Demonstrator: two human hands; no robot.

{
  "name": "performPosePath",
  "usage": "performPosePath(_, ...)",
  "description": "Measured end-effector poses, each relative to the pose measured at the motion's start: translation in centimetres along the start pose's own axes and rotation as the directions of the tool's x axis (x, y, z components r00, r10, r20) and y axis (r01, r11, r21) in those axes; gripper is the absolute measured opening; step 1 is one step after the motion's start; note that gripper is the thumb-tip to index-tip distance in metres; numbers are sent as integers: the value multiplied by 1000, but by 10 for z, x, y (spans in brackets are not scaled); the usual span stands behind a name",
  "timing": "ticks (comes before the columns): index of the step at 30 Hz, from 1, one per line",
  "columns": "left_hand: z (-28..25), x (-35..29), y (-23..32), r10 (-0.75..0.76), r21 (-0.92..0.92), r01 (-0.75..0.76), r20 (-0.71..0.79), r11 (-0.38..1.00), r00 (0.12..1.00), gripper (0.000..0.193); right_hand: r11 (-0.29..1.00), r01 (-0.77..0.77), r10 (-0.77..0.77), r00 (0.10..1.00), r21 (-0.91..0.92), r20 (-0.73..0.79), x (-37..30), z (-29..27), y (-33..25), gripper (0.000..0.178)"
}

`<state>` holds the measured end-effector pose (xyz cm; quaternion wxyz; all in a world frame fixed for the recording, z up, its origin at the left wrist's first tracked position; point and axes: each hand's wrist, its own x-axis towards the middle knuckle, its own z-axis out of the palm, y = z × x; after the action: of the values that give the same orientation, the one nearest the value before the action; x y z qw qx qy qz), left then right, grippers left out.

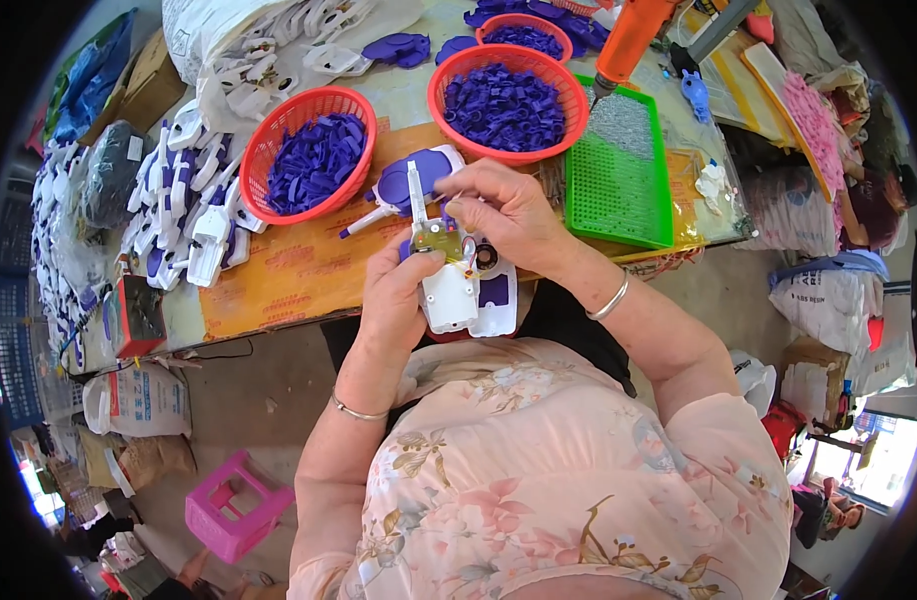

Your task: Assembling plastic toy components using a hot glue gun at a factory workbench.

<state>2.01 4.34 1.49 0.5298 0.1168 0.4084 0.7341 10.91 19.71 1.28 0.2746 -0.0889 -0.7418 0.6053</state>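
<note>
My left hand (391, 298) is closed around a white plastic toy housing (450, 302), keeping it just in front of the table edge. The housing lies open, showing a yellowish board, thin wires and a round dark part. Over its upper end, my right hand (513, 208) has thumb and forefinger pinched together next to a small purple piece. Whatever is between those fingertips is too small to make out. Just beyond, a purple and white toy part (415, 178) with a handle lies on the table.
Red baskets (256, 190) of purple pieces stand beyond my hands. A green tray (618, 218) of small metal parts sits right, beneath an orange power screwdriver (626, 40). White and purple assemblies (210, 242) pile up left. A pink stool (223, 515) stands on the floor.
</note>
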Motion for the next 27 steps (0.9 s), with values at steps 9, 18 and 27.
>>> performPosePath(9, 5, -1, -4, 103, 164, -92, -66, 982, 992, 31, 803, 349, -283, 937, -484, 207, 4, 1, -30, 17)
performPosePath(18, 6, -2, -2, 85, 201, -79, -25, 976, 996, 30, 770, 374, -293, 927, -516, 234, 4, 7, -29, 13)
performPosePath(27, 6, 0, -4, 111, 288, -103, -11, 952, 994, 32, 779, 387, -312, 922, -494, 230, 5, 9, -28, 12)
